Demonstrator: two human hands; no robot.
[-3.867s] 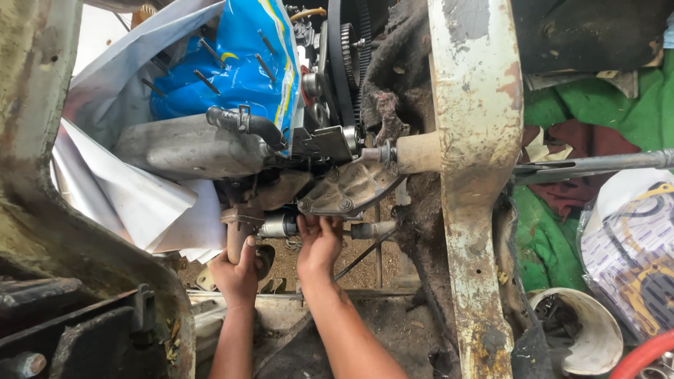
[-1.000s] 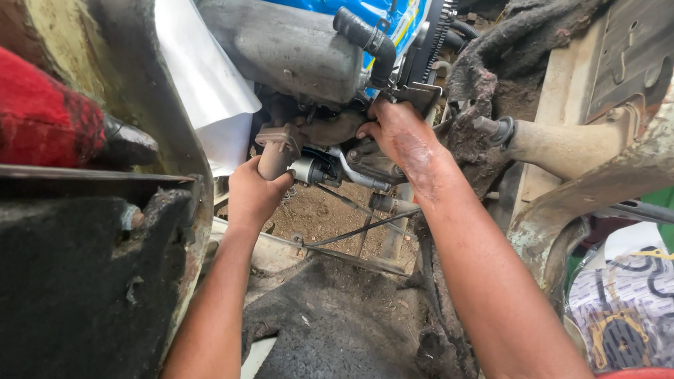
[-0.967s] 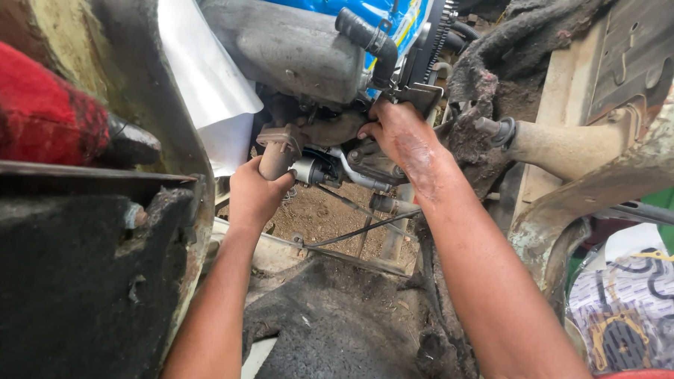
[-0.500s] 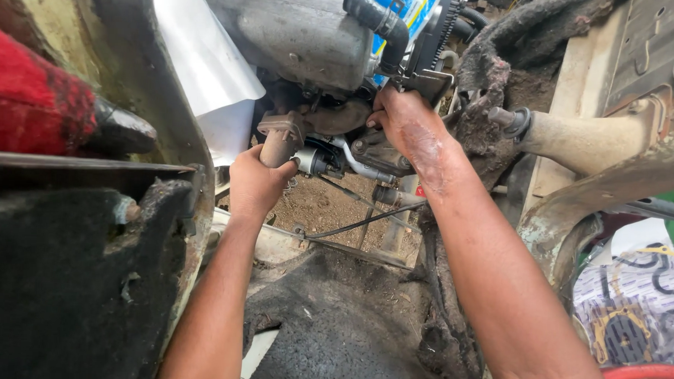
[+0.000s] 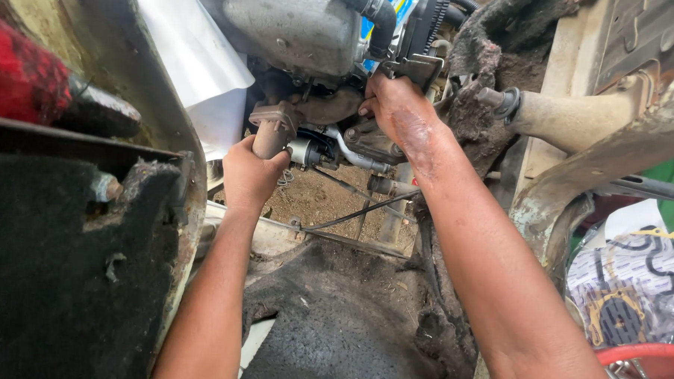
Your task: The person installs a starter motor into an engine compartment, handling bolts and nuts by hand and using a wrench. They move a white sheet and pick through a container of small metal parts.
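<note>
My left hand [image 5: 249, 173] is wrapped around a grimy cylindrical part [image 5: 272, 131] hanging below the engine. My right hand [image 5: 396, 109] reaches higher and grips a dark metal bracket [image 5: 414, 67] at the engine's side, its fingers curled over the edge. A grey metal engine casing [image 5: 291, 20] sits above both hands, with a black rubber hose [image 5: 373, 11] running down it. A small silver fitting and a bent metal pipe [image 5: 352, 154] lie between my two hands.
A rusty vehicle frame [image 5: 74, 225] fills the left side, with a red cloth [image 5: 23, 78] on it. White sheet [image 5: 196, 57] hangs behind the engine. Thin cables [image 5: 351, 212] cross over dirt ground. A worn black mat [image 5: 340, 324] lies below. A red container rim [image 5: 645, 357] and printed bag [image 5: 632, 282] sit right.
The view has moved in closer and shifted down. My right hand has slid up from the pipe area onto the bracket. My left hand stays on the cylindrical part.
</note>
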